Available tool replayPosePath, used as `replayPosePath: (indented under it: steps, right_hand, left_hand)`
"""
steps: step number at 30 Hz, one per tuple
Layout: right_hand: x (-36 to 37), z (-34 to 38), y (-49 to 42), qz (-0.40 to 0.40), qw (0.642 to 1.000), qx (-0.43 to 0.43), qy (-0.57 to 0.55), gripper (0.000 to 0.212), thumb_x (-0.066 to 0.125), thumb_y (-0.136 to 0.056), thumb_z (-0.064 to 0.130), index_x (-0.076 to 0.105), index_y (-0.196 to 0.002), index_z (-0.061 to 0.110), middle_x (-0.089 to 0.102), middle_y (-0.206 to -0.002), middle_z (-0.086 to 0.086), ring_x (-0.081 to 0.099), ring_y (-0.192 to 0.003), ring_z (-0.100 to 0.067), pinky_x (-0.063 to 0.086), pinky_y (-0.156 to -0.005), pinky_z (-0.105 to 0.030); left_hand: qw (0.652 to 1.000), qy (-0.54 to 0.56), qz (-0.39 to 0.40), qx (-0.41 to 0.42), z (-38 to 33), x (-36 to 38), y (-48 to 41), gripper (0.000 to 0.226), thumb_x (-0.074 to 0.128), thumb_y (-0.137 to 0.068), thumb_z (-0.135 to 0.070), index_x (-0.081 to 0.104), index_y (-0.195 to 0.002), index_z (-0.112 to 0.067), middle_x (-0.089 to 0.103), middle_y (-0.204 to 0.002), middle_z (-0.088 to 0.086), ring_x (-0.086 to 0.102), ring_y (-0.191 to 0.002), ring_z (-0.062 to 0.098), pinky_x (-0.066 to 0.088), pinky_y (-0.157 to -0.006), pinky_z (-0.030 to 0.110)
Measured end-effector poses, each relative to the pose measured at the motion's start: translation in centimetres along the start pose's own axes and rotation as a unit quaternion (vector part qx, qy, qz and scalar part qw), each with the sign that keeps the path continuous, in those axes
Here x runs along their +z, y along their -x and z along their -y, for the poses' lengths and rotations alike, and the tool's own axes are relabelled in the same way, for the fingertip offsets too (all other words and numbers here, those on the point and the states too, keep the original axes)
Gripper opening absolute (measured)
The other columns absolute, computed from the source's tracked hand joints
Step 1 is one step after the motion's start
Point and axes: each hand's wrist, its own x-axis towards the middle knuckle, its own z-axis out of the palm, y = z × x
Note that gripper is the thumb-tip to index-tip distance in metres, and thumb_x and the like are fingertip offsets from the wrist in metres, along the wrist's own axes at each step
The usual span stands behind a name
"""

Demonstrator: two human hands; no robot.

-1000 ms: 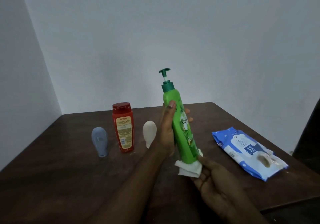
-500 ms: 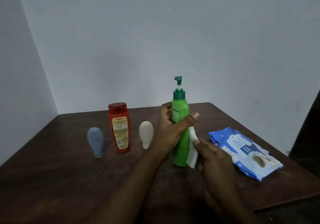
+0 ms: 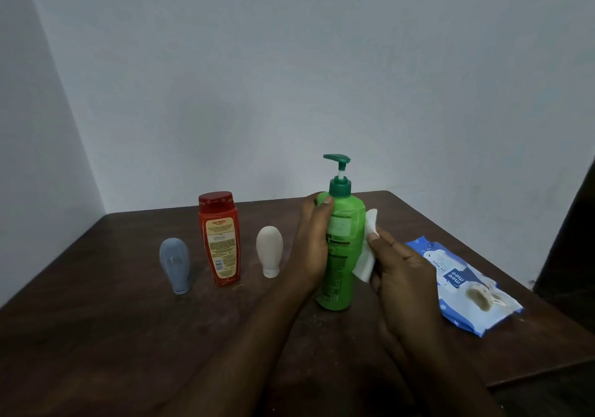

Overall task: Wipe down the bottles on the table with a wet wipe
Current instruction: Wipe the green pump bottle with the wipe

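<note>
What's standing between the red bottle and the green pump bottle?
Head view: a small cream bottle, cap down, plus the left hand gripping the green pump bottle.

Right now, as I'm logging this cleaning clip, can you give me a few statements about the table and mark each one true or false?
1. The green pump bottle is upright. True.
2. The left-hand grip holds the wet wipe. False: the right-hand grip pinches the wipe against the bottle's right side, and the left-hand grip is wrapped round the bottle.
3. The red bottle lies on its side. False: it stands upright between the grey-blue bottle and the cream bottle.
4. The blue wipes pack lies on the table to the right of the green pump bottle. True.
</note>
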Motion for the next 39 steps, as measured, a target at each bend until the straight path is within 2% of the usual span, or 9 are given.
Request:
replayPosePath:
  steps: [9,13,16,21,24,26,30,34,39]
  right_hand:
    - [0.2,2.2,-2.5,0.067,0.995,-0.061,0.044,0.022,0.062,-0.100,0.014,0.078,-0.115,0.010,0.079,-0.106,-0.014,0.074,-0.104,-0.036,0.057,-0.097,-0.049]
    - [0.1,2.6,-2.7,0.063,0.992,-0.081,0.067,0.021,0.062,-0.100,0.010,0.080,-0.111,0.012,0.080,-0.101,-0.009,0.076,-0.100,-0.030,0.059,-0.094,-0.046]
    - [-0.1,2.8,-2.9,0.051,0.994,-0.079,0.059,0.020,0.062,-0.100,0.009,0.080,-0.108,0.012,0.080,-0.098,-0.009,0.077,-0.096,-0.029,0.059,-0.093,-0.044]
    - [-0.2,2.5,-3.6,0.023,0.997,-0.073,0.026,0.021,0.065,-0.099,0.015,0.079,-0.115,0.014,0.080,-0.102,-0.007,0.076,-0.101,-0.028,0.056,-0.099,-0.053]
    - [-0.1,2.4,-3.6,0.020,0.981,-0.160,0.106,0.021,0.066,-0.099,0.021,0.080,-0.112,0.030,0.067,-0.075,0.005,0.063,-0.076,-0.006,0.054,-0.076,-0.030]
    - [0.3,2.6,-3.3,0.061,0.951,-0.228,0.198,0.019,0.065,-0.099,0.020,0.081,-0.107,0.028,0.056,-0.068,0.007,0.050,-0.065,0.001,0.044,-0.062,-0.022]
    - [2.0,1.9,-3.1,0.144,0.885,-0.297,0.329,0.034,0.063,-0.100,0.016,0.069,-0.132,0.026,0.068,-0.129,0.014,0.060,-0.123,0.005,0.048,-0.105,-0.020]
    - [2.7,-0.8,-3.0,0.161,0.821,-0.400,0.373,0.039,0.058,-0.098,0.014,0.066,-0.136,0.018,0.060,-0.145,0.001,0.050,-0.139,-0.005,0.043,-0.115,-0.027]
    - [-0.1,-3.7,-2.0,0.244,0.563,-0.603,0.510,0.036,0.053,-0.101,0.015,0.068,-0.132,0.003,0.059,-0.146,-0.014,0.045,-0.145,-0.035,0.045,-0.113,-0.050]
  left_hand:
    - [0.974,-0.195,0.023,0.117,-2.2,-1.3,-0.1,0.019,0.072,-0.097,-0.017,0.068,-0.113,-0.008,0.073,-0.091,-0.009,0.066,-0.078,-0.002,0.051,-0.069,0.014]
    - [0.969,-0.204,0.048,0.131,-3.8,-1.0,-0.5,0.031,0.072,-0.098,-0.020,0.069,-0.129,-0.016,0.072,-0.120,0.001,0.068,-0.105,0.013,0.055,-0.081,0.019]
    - [0.969,-0.206,0.070,0.116,-6.0,-0.4,-1.5,0.025,0.074,-0.096,-0.017,0.075,-0.121,-0.012,0.078,-0.111,0.004,0.073,-0.104,0.025,0.062,-0.088,0.033]
    - [0.963,-0.225,0.130,0.073,-8.0,-0.7,-3.4,0.016,0.077,-0.092,-0.011,0.079,-0.108,-0.007,0.081,-0.104,0.007,0.076,-0.096,0.013,0.059,-0.082,0.023]
    - [0.969,-0.214,0.089,0.083,-7.6,-1.6,-3.7,0.011,0.080,-0.090,-0.015,0.081,-0.100,-0.010,0.079,-0.095,0.005,0.076,-0.087,0.018,0.061,-0.078,0.030]
    - [0.980,-0.178,0.056,0.063,-7.4,-1.9,-3.7,0.009,0.081,-0.088,-0.012,0.081,-0.097,-0.008,0.077,-0.089,0.007,0.074,-0.079,0.018,0.061,-0.070,0.030]
    - [0.993,-0.116,0.017,0.011,-7.3,-2.6,-3.7,0.011,0.081,-0.087,-0.010,0.082,-0.098,-0.007,0.080,-0.088,0.008,0.075,-0.076,0.019,0.061,-0.066,0.030]
    - [0.996,-0.081,-0.008,-0.020,-6.5,-3.3,-3.6,0.018,0.084,-0.085,-0.016,0.081,-0.098,-0.005,0.078,-0.085,0.008,0.073,-0.075,0.020,0.059,-0.065,0.031]
    - [0.998,-0.044,-0.030,-0.028,-5.6,-4.0,-3.1,0.016,0.086,-0.084,-0.017,0.080,-0.089,-0.003,0.075,-0.080,0.011,0.070,-0.073,0.022,0.061,-0.074,0.037]
